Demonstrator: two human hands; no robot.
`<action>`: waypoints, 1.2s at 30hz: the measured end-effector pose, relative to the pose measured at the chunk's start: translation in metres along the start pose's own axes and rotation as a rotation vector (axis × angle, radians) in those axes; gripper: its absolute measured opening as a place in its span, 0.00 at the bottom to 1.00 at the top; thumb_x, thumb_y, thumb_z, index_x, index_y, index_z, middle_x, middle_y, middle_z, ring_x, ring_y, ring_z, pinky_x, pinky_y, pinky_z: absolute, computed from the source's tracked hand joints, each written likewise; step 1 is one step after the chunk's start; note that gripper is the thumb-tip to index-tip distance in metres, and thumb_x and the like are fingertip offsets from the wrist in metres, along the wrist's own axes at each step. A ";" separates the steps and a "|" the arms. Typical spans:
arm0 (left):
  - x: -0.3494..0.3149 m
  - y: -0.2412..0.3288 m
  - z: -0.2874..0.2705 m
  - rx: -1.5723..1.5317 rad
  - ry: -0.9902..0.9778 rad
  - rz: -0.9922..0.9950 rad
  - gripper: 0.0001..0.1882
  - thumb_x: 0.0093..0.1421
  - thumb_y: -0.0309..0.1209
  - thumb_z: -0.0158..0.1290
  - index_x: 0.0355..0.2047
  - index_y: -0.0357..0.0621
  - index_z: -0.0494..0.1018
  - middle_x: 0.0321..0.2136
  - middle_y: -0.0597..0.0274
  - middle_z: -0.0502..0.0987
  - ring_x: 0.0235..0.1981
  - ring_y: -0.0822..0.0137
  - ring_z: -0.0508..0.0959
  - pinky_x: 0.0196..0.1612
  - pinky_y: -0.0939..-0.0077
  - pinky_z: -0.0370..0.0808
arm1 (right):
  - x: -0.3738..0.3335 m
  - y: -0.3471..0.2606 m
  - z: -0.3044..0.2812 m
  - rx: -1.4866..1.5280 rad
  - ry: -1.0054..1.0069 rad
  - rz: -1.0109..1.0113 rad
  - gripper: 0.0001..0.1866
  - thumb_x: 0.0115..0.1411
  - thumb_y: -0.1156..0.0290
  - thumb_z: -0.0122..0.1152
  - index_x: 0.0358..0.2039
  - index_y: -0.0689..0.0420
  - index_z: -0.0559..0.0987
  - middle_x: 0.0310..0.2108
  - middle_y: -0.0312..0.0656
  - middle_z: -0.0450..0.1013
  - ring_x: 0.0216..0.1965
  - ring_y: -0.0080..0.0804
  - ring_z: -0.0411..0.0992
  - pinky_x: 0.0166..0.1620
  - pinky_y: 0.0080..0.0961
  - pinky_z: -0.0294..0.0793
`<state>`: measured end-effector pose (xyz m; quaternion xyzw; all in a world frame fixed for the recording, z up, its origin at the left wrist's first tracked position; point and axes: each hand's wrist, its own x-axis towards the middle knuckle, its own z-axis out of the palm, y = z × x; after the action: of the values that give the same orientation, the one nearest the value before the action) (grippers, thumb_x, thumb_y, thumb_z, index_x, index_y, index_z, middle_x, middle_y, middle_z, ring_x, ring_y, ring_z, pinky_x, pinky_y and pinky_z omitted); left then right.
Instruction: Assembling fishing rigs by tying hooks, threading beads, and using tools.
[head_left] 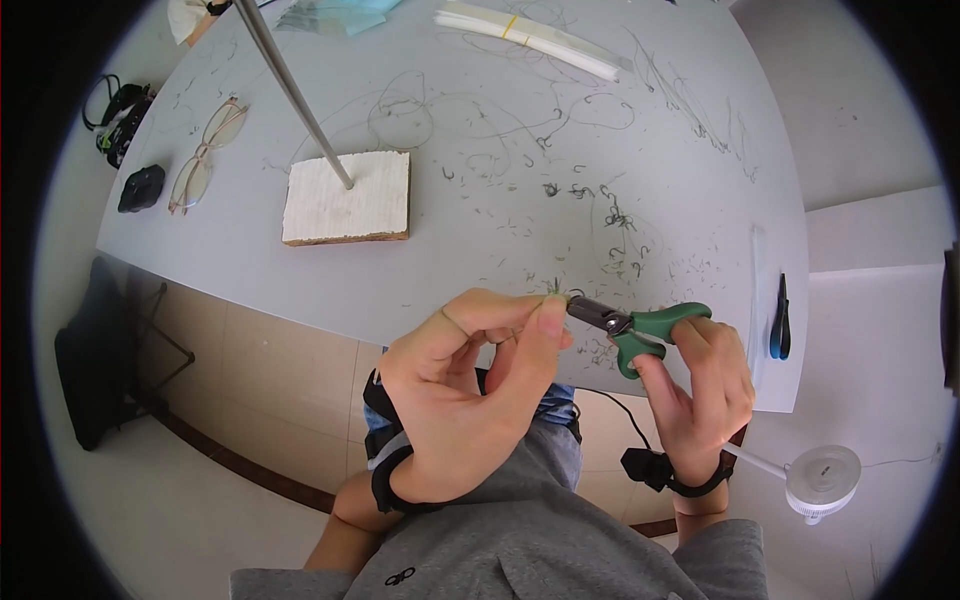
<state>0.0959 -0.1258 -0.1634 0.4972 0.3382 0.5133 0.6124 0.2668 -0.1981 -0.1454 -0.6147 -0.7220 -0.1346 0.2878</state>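
Observation:
Thumb and forefinger of my left hand are pinched together on a small fish hook, mostly hidden by the fingertips. Thin greenish line ends stick up from that pinch, and a strand of line crosses my forefinger. My right hand grips small scissors by their green handles, with the thumb in one loop and fingers in the other. The dark blades point left and meet the left fingertips at the hook. Just beyond, several loose fish hooks and many tiny line clippings lie on the grey table.
A metal rod rises from a white wooden block at the left. Beside it lie glasses and a black case. Far back is a banded white bundle; at the right edge, blue-black nippers and a white fan.

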 end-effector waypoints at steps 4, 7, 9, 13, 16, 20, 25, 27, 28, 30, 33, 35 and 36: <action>0.003 -0.005 0.002 -0.075 0.016 0.056 0.04 0.57 0.18 0.57 0.33 0.32 0.76 0.24 0.62 0.78 0.18 0.86 0.64 0.27 0.91 0.63 | 0.000 0.000 0.000 0.007 -0.003 0.012 0.20 0.41 0.73 0.73 0.34 0.66 0.75 0.29 0.47 0.72 0.25 0.39 0.70 0.28 0.29 0.68; 0.003 -0.005 0.002 -0.108 0.019 -0.024 0.04 0.57 0.19 0.57 0.34 0.32 0.76 0.24 0.62 0.78 0.19 0.85 0.65 0.27 0.91 0.63 | 0.000 0.000 0.001 0.019 -0.016 0.030 0.20 0.41 0.73 0.73 0.34 0.65 0.75 0.29 0.47 0.72 0.25 0.40 0.70 0.28 0.29 0.68; 0.004 -0.005 0.002 -0.120 0.019 -0.037 0.05 0.57 0.19 0.57 0.34 0.32 0.76 0.24 0.61 0.78 0.20 0.85 0.67 0.27 0.91 0.64 | 0.000 0.000 0.001 0.027 -0.022 0.037 0.20 0.41 0.73 0.73 0.34 0.65 0.75 0.29 0.46 0.72 0.25 0.40 0.70 0.28 0.29 0.68; 0.005 -0.004 0.003 -0.118 0.036 -0.049 0.05 0.57 0.19 0.57 0.34 0.32 0.76 0.24 0.61 0.78 0.22 0.84 0.70 0.27 0.91 0.64 | 0.001 0.002 0.002 0.034 -0.029 0.037 0.20 0.41 0.72 0.73 0.34 0.65 0.75 0.29 0.46 0.72 0.26 0.39 0.70 0.28 0.29 0.68; 0.008 -0.006 0.004 -0.110 0.041 -0.047 0.05 0.57 0.19 0.57 0.35 0.32 0.76 0.24 0.61 0.78 0.23 0.83 0.72 0.27 0.91 0.65 | 0.002 0.002 0.003 0.037 -0.038 0.052 0.20 0.41 0.73 0.73 0.34 0.65 0.75 0.29 0.46 0.72 0.26 0.39 0.70 0.28 0.29 0.68; 0.011 -0.009 0.005 -0.095 0.043 -0.033 0.05 0.57 0.18 0.57 0.34 0.32 0.76 0.24 0.62 0.78 0.21 0.84 0.69 0.27 0.91 0.64 | 0.002 0.004 0.004 0.058 -0.062 0.081 0.19 0.41 0.74 0.72 0.33 0.64 0.75 0.30 0.45 0.73 0.26 0.39 0.70 0.28 0.29 0.68; 0.015 -0.014 0.004 -0.084 0.079 -0.028 0.04 0.56 0.17 0.57 0.33 0.33 0.76 0.23 0.62 0.78 0.17 0.85 0.64 0.27 0.90 0.64 | 0.000 0.003 0.003 0.032 -0.060 0.187 0.18 0.40 0.77 0.72 0.33 0.63 0.75 0.30 0.45 0.73 0.26 0.40 0.70 0.30 0.29 0.70; 0.018 -0.016 0.002 -0.023 0.071 0.045 0.04 0.56 0.17 0.57 0.33 0.33 0.76 0.23 0.63 0.78 0.17 0.85 0.63 0.26 0.90 0.64 | 0.001 0.006 0.002 0.008 -0.061 0.238 0.18 0.40 0.79 0.71 0.33 0.64 0.74 0.30 0.45 0.73 0.27 0.42 0.70 0.31 0.29 0.70; 0.019 -0.017 0.001 0.007 0.066 0.082 0.04 0.56 0.17 0.57 0.33 0.34 0.76 0.23 0.63 0.78 0.17 0.85 0.63 0.26 0.90 0.63 | 0.002 0.008 0.003 -0.007 -0.069 0.264 0.19 0.40 0.79 0.71 0.33 0.64 0.74 0.30 0.45 0.73 0.27 0.43 0.70 0.32 0.30 0.71; 0.020 -0.019 -0.001 0.098 0.044 0.125 0.05 0.55 0.17 0.57 0.32 0.36 0.77 0.24 0.64 0.78 0.16 0.84 0.63 0.23 0.89 0.62 | 0.006 0.012 0.006 -0.014 -0.097 0.352 0.22 0.38 0.80 0.71 0.34 0.65 0.72 0.31 0.47 0.72 0.30 0.45 0.71 0.35 0.31 0.71; 0.021 -0.021 -0.003 0.231 0.019 0.213 0.06 0.52 0.17 0.58 0.31 0.38 0.77 0.24 0.65 0.79 0.15 0.82 0.63 0.18 0.88 0.59 | 0.009 0.013 0.002 0.046 -0.131 0.445 0.24 0.36 0.79 0.72 0.35 0.64 0.71 0.32 0.47 0.71 0.33 0.44 0.71 0.36 0.32 0.71; 0.021 -0.021 -0.004 0.304 0.007 0.274 0.07 0.51 0.17 0.59 0.31 0.40 0.77 0.25 0.65 0.79 0.15 0.81 0.64 0.16 0.87 0.58 | 0.011 0.013 -0.001 0.101 -0.164 0.431 0.25 0.34 0.78 0.73 0.35 0.64 0.72 0.33 0.47 0.71 0.34 0.43 0.71 0.37 0.32 0.72; 0.020 -0.021 -0.005 0.333 0.004 0.302 0.08 0.50 0.17 0.59 0.31 0.40 0.77 0.25 0.64 0.79 0.14 0.80 0.64 0.16 0.87 0.58 | 0.011 0.014 -0.003 0.123 -0.170 0.397 0.25 0.34 0.77 0.74 0.35 0.64 0.72 0.33 0.47 0.71 0.34 0.43 0.71 0.37 0.32 0.72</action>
<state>0.1029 -0.1045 -0.1830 0.6356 0.3411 0.5370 0.4374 0.2802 -0.1878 -0.1383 -0.7353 -0.6153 0.0212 0.2835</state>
